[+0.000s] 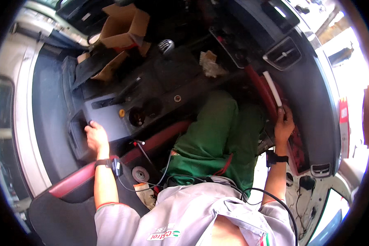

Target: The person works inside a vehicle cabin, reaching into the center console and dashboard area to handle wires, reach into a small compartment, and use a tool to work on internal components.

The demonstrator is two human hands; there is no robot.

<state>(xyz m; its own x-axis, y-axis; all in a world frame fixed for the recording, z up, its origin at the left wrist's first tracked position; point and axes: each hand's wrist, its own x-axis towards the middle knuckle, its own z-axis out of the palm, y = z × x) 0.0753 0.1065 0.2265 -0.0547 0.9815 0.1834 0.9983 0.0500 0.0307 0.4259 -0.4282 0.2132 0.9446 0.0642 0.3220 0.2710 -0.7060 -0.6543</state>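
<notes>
L hand (97, 138) on console (106, 117), grip unclear; R hand (284, 126) clasps wht stick (272, 88); shirt logo (164, 235).

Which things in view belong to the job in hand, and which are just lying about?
In hand, judging by contact:
- white stick, held in the right hand
- grey console, left hand at its edge

Apparently lying about:
- cardboard box
- crumpled clear wrapping
- small yellow piece

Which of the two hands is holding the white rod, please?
The right hand holds the white rod; the left hand is at the grey panel.
</notes>
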